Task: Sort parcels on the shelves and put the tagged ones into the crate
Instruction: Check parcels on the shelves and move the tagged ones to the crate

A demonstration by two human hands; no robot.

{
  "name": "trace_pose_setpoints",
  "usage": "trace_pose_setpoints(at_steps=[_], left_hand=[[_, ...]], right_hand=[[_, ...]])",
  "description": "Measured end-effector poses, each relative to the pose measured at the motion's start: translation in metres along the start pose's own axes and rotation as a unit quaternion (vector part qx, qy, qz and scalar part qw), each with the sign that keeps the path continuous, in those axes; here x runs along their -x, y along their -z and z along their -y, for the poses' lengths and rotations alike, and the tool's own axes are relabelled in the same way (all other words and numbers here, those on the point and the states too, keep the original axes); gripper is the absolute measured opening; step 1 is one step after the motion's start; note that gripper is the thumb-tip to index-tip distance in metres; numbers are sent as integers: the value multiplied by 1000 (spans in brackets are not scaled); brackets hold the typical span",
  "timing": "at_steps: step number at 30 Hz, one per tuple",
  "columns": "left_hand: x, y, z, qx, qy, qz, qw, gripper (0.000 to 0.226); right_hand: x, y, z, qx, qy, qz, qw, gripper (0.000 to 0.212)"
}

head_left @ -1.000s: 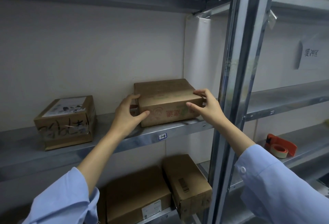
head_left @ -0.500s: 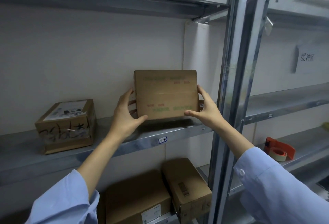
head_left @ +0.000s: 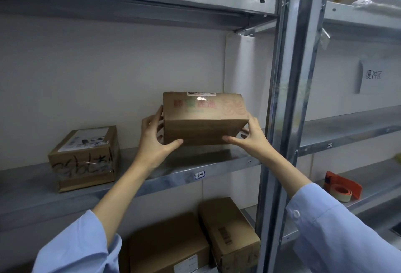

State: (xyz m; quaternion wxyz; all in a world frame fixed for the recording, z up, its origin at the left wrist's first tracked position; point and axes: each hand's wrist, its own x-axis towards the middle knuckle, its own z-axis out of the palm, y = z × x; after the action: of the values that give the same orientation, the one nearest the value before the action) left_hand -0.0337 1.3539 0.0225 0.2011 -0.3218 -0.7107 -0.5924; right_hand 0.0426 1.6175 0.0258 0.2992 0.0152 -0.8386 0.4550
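I hold a brown cardboard parcel [head_left: 204, 118] with red and green print just above the middle metal shelf [head_left: 152, 177]. It is tipped so a printed face points at me, and a white label shows at its top edge. My left hand [head_left: 155, 140] grips its left end, thumb under the front. My right hand [head_left: 249, 138] grips its right end. A second taped parcel [head_left: 84, 157] with black handwriting and a white label on top rests on the same shelf at the left. No crate is in view.
Two more cardboard boxes [head_left: 230, 231] sit on the lower shelf. A steel upright post [head_left: 288, 99] stands just right of my right hand. An orange tape dispenser [head_left: 341, 185] lies on the right-hand shelf. A paper sign [head_left: 373, 76] hangs on the right wall.
The parcel was lifted off the shelf, stood up on edge, then rolled further, so that a printed face with the label edge now shows. Both hands stayed on its ends.
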Motion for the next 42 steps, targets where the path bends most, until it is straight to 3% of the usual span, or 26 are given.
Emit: trace_pose_setpoints(at_steps=[12,15,19,29,34,42], left_hand=[[10,-3,-4,-1,10,-24,1000,63],[13,-8,-2,3,18,-26,1000,70],[14,-12,-1,-11,9,-29,999,83],[17,-23,3,-27,-8,-21,999,68],[16,-28,9,-38,-1,-15,999,69],[12,-37,20,-63,22,1,998,65]], right_hand=[[11,11,-3,-64,-46,-6,997,87],[13,13,-3,-62,-45,-11,997,89],[16,17,-7,-50,-23,3,999,108],[14,18,-14,-15,-10,-11,1000,95],[8,15,-20,-9,-34,-14,999,105],[-1,12,-35,9,-62,-11,998,102]])
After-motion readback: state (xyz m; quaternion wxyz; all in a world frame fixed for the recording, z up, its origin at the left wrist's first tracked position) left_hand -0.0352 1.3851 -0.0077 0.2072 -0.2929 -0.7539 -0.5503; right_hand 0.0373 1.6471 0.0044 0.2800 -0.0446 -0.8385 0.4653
